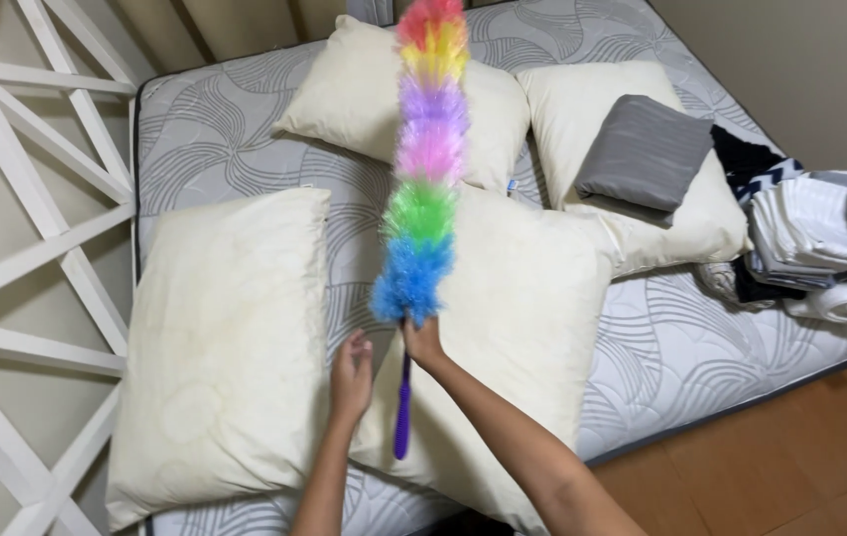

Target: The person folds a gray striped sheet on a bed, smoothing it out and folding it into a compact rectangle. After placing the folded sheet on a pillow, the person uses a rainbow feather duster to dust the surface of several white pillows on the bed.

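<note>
- Head view: our right hand (pixel 423 342) grips the rainbow duster (pixel 426 159) just below its blue end, the duster stretching away over the pillows (pixel 522 298).
- Our left hand (pixel 351 375), loosely open, sits beside the purple handle (pixel 402 417).

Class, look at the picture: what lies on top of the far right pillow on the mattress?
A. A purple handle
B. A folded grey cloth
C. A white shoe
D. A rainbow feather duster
B: a folded grey cloth rests on the far right pillow, apart from the rainbow duster that the right hand holds.
</note>
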